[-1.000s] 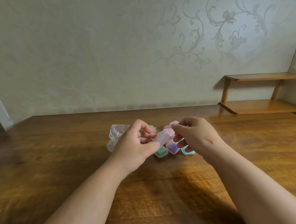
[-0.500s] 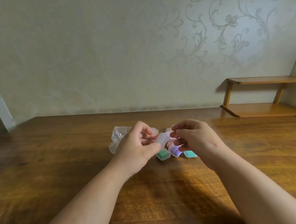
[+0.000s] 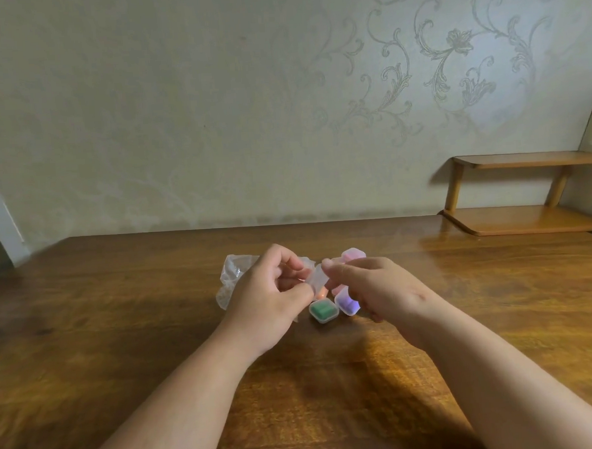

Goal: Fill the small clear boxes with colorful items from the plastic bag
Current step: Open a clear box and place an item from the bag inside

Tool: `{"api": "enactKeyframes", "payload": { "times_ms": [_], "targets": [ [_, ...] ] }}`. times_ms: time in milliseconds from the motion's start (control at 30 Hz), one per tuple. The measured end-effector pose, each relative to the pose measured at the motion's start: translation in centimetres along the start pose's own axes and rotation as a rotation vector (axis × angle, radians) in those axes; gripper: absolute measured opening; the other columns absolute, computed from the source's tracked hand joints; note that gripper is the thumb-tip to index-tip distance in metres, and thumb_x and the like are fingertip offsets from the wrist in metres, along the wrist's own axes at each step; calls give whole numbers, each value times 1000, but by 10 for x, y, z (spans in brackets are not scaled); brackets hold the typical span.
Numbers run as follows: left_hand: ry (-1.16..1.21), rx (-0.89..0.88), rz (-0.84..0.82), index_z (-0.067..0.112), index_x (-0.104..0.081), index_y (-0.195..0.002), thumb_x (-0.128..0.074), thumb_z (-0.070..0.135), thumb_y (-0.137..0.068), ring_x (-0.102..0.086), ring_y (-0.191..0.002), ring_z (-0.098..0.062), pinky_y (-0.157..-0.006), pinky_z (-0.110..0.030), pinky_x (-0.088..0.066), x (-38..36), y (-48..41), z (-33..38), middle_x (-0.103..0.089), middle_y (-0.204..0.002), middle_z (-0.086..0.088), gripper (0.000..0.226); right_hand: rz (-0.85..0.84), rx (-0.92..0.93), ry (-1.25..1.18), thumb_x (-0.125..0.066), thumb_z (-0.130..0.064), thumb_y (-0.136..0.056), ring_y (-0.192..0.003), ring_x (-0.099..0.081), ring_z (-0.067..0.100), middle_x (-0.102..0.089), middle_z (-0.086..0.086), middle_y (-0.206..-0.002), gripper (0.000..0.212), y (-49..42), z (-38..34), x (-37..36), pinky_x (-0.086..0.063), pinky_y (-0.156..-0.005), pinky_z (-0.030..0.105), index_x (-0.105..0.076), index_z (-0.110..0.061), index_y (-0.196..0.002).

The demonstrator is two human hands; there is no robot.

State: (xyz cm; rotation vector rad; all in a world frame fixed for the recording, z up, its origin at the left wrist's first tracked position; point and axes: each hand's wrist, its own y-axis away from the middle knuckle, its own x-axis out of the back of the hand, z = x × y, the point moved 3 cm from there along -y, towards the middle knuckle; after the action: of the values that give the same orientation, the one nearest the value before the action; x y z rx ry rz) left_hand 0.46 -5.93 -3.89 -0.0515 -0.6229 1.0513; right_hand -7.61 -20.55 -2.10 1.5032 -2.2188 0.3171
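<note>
Plastic bag (image 3: 234,279) partly behind L hand (image 3: 267,301), box (image 3: 316,277) blurred

Glossy wooden table (image 3: 122,336) — crinkled clear plastic bag (image 3: 234,275), translucent plastic boxes (image 3: 323,311)

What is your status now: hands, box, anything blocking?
Left hand grips small clear plastic box. Right hand pinches same box. Green-filled box, purple-filled box on wooden table beneath; nothing blocking.

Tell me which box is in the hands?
The pale clear box, held by left hand and right hand; green box and purple box sit on the table.
</note>
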Motion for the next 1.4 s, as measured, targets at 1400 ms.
{"api": "enactKeyframes", "payload": {
  "times_ms": [1400],
  "targets": [
    [-365,-306,182,24,-71,-101,-78,28,-81,-56,-91,1,-73,-2,-42,-7,5,8,-61,-96,20,21,-18,-220,-399,-54,-21,-81,-49,-32,12,-40,-1,-55,17,-7,14,-23,-27,-48,26,-53,-15,-66]
  ]
}}
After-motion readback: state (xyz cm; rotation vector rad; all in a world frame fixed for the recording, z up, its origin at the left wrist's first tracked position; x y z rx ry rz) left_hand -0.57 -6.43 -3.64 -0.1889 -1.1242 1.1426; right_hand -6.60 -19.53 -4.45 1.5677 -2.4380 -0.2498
